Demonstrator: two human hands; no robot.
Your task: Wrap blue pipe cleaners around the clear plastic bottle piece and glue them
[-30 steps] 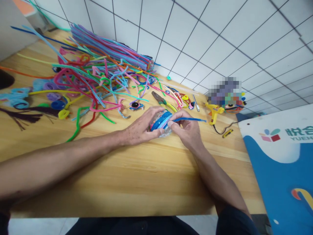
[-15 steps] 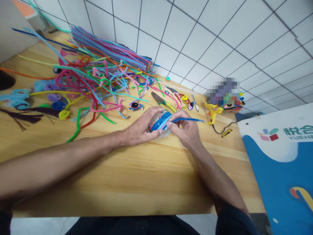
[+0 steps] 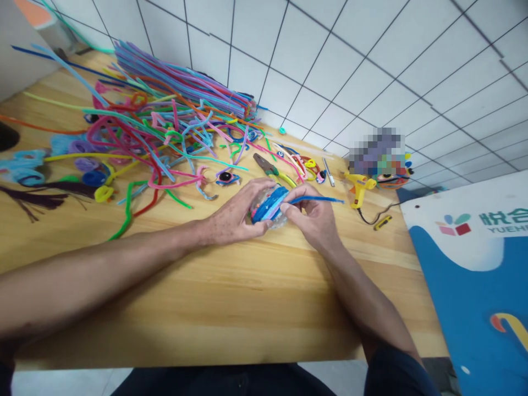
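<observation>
A small rounded object [image 3: 270, 204], banded with blue and light purple fuzzy strips and with a clear plastic-like edge, is held just above the wooden table. My left hand [image 3: 233, 215] grips its left side, fingers behind and thumb along the near edge. My right hand [image 3: 315, 214] pinches a blue pipe cleaner [image 3: 319, 198] against its right side; the free end sticks out to the right. Pliers [image 3: 274, 169] with yellow-green handles lie just behind the hands. Part of the rounded object is hidden by my fingers.
Loose pipe cleaners [image 3: 136, 132] sprawl over the left of the table, with a thick bundle [image 3: 185, 80] along the tiled wall. A yellow glue gun [image 3: 359, 190] stands at the right with its cord, near a small yellow cutter [image 3: 383, 223]. A printed board [image 3: 466, 269] borders the right.
Both hands keep their hold, with the rounded object turned very slightly. The whole view has shifted a little.
</observation>
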